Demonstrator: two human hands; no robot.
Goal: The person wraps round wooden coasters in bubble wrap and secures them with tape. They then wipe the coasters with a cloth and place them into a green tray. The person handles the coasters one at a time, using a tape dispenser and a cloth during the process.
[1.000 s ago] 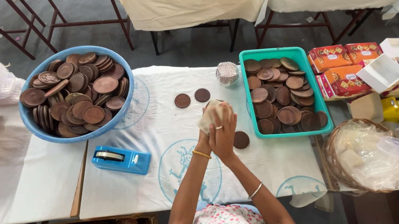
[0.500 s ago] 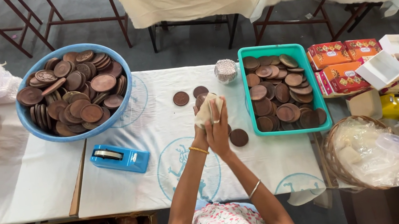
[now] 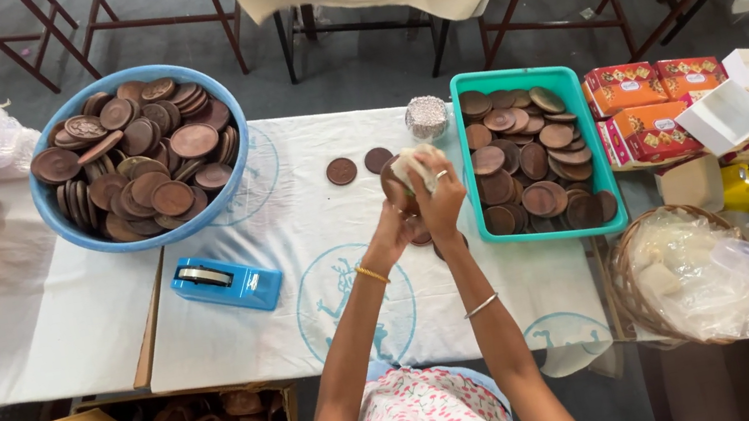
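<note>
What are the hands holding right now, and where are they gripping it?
The left hand holds a brown disc from below; the right hand presses a whitish cloth onto its face.

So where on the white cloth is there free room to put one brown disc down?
Free cloth lies between the blue tape dispenser and the hands. The blue bowl and green tray are crowded with discs.

both hands up over the white-clothed surface [image 3: 299,243]: left hand [image 3: 395,232] holds a brown clay disc [image 3: 395,187], right hand [image 3: 439,195] presses a pale cloth [image 3: 410,166] against it. green tray [image 3: 515,80] of discs just beside them, blue basin [image 3: 63,224] of discs far left, blue tape dispenser [image 3: 226,283] between.
</note>
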